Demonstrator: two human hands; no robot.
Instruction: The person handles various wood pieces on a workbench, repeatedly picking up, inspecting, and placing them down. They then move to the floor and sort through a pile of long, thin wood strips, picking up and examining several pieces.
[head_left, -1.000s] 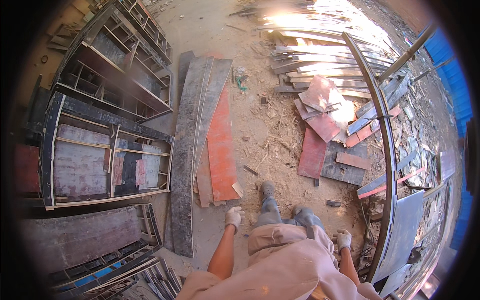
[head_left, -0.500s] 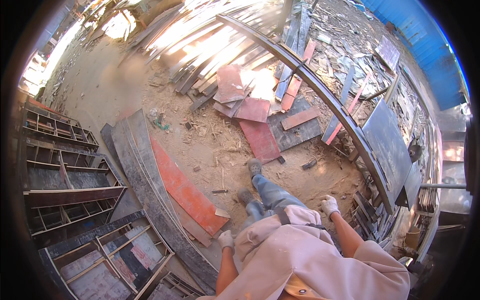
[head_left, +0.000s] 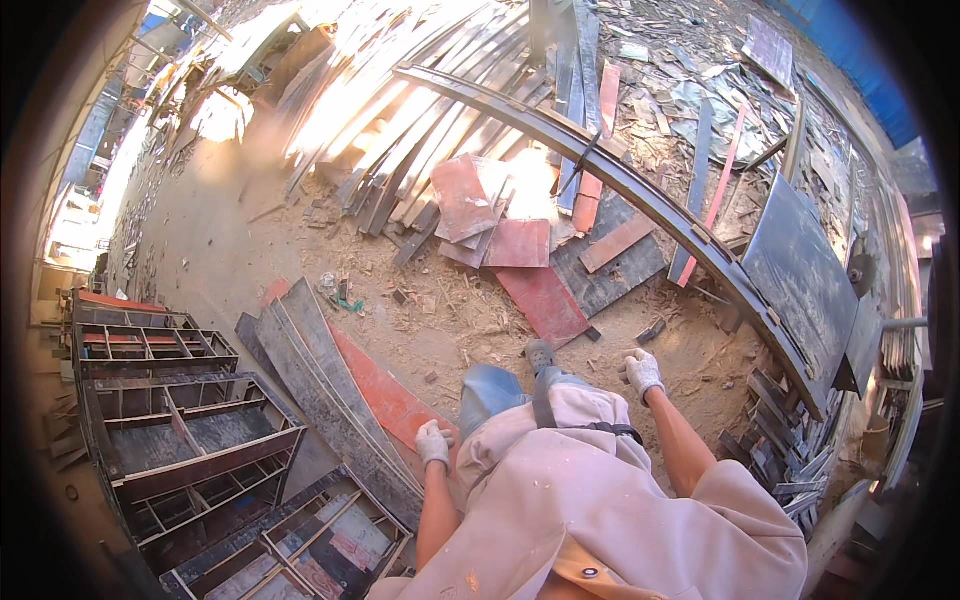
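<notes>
Frames (head_left: pixel 210 463) are crowding the ground's (head_left: pixel 230 245) left side, the nearest being cut off below. 1 orange board (head_left: pixel 388 393) is lying beside grey planks (head_left: pixel 302 350), its near end partly hiding behind the left hand (head_left: pixel 433 443), which is curling loosely, empty. 1 dark red board (head_left: pixel 545 305) is lying farther right. The right hand (head_left: pixel 642 371) is hanging half-curled, empty.
</notes>
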